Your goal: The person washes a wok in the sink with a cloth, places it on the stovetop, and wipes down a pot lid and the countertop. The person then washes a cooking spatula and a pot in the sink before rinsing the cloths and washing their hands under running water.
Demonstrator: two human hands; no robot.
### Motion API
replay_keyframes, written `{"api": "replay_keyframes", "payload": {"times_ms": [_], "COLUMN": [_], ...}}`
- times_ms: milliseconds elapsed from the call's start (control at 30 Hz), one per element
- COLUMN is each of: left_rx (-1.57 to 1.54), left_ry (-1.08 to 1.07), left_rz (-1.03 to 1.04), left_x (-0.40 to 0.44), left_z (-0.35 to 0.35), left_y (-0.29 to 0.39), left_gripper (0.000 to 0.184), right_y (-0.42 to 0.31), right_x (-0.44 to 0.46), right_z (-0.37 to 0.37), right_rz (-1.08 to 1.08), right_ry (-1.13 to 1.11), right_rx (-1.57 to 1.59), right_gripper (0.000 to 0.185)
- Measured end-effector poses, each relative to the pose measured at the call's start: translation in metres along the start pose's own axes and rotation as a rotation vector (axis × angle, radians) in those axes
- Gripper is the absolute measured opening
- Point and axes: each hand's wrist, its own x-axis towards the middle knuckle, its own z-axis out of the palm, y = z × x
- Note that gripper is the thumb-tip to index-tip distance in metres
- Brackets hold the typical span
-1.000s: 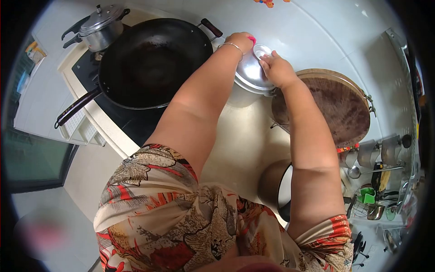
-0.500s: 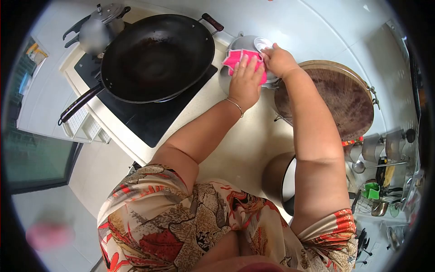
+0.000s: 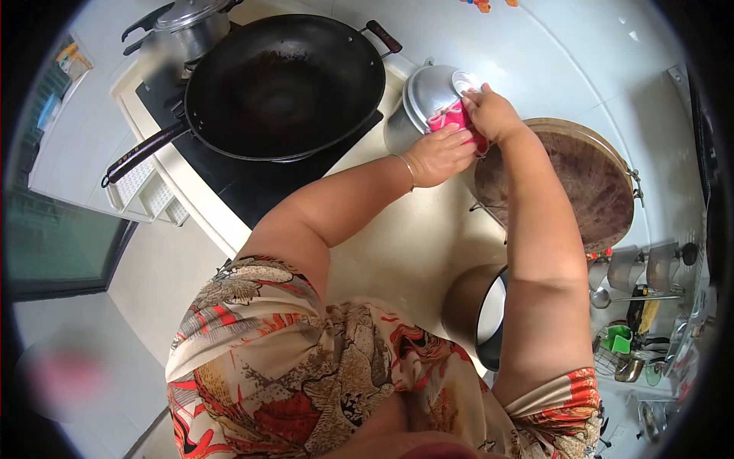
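A silver metal pot (image 3: pixel 397 131) with a domed lid (image 3: pixel 430 90) stands at the back of the counter. My left hand (image 3: pixel 442 157) presses a bright pink cloth (image 3: pixel 451 116) with pale edging against the near side of the lid, its fingers partly covered by the cloth. My right hand (image 3: pixel 493 115) grips the lid at its pale round knob (image 3: pixel 463 82); the fingertips on the far side are hidden. The lid looks seated on the pot, though its near rim is behind my hands and the cloth.
Left of the pot, a large black wok (image 3: pixel 283 92) sits on the black cooktop (image 3: pixel 222 176). A pressure cooker (image 3: pixel 195 34) stands behind it. A round wooden board (image 3: pixel 566 176) leans at the right wall. A deep pot (image 3: pixel 466 302) is near my right arm, with hanging utensils (image 3: pixel 634 298) beyond.
My left hand and the pink cloth have slid from the top of the lid down to its near right edge, uncovering the lid. My right hand stays at the knob. The camera view has shifted slightly.
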Motion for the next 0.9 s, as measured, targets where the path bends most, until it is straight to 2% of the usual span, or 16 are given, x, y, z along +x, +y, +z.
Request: {"api": "replay_keyframes", "payload": {"times_ms": [167,233,267,367,400,467,500,533,600,633,667,733,767,800,867,900], "left_rx": [-0.040,-0.068,-0.065,-0.279,-0.277,-0.720,-0.592,-0.587,-0.784,-0.797,-0.842,-0.887,-0.729,-0.730,-0.688,-0.625], "left_ry": [0.072,0.104,0.097,0.163,0.162,0.356,0.477,0.480,0.817,0.910,0.718,0.691,0.550,0.554,0.405,0.289], "left_rz": [-0.030,-0.224,-0.234,-0.656,-0.668,-1.597,-1.641,-1.647,-1.590,-1.411,-1.403,-1.344,-1.382,-1.382,-1.645,-1.645], "left_x": [-0.024,-0.034,-0.038,-0.050,-0.055,-0.066,-0.096,-0.095,-0.083,-0.074,-0.054,-0.037,-0.040,-0.045,-0.067,-0.077], "left_z": [-0.013,-0.018,-0.019,-0.020,-0.019,-0.007,0.034,0.036,0.037,0.044,0.016,0.033,0.036,0.041,0.062,0.067], "left_y": [-0.004,0.001,0.006,0.018,0.025,0.033,0.022,0.013,0.002,-0.002,0.001,0.001,0.001,0.001,0.004,0.011], "left_gripper": [0.024,0.023,0.023,0.024,0.024,0.018,0.018,0.018,0.029,0.037,0.041,0.048,0.053,0.053,0.054,0.054], "right_y": [-0.002,-0.001,-0.003,0.007,0.008,0.009,0.008,0.007,0.006,0.006,0.006,0.007,0.008,0.008,0.007,0.008], "right_x": [-0.003,-0.003,-0.003,0.005,0.004,0.004,0.004,0.003,0.001,0.000,0.001,0.003,0.004,0.004,0.003,0.003], "right_z": [-0.002,-0.005,-0.004,0.010,0.012,0.013,0.013,0.011,0.008,0.008,0.008,0.011,0.012,0.011,0.011,0.011], "right_rz": [-0.016,-0.003,0.006,0.055,0.046,0.036,0.028,0.016,-0.003,-0.004,-0.005,-0.009,-0.006,-0.007,-0.004,-0.005], "right_ry": [-0.014,-0.020,-0.030,0.012,0.004,0.049,0.046,0.043,0.033,0.032,0.034,0.040,0.053,0.053,0.047,0.046], "right_rx": [-0.063,-0.039,-0.013,0.059,0.059,0.060,0.061,0.061,0.061,0.062,0.064,0.063,0.061,0.058,0.072,0.073], "right_gripper": [0.038,0.038,0.038,0.037,0.037,0.036,0.036,0.036,0.036,0.037,0.037,0.037,0.037,0.037,0.037,0.037]}}
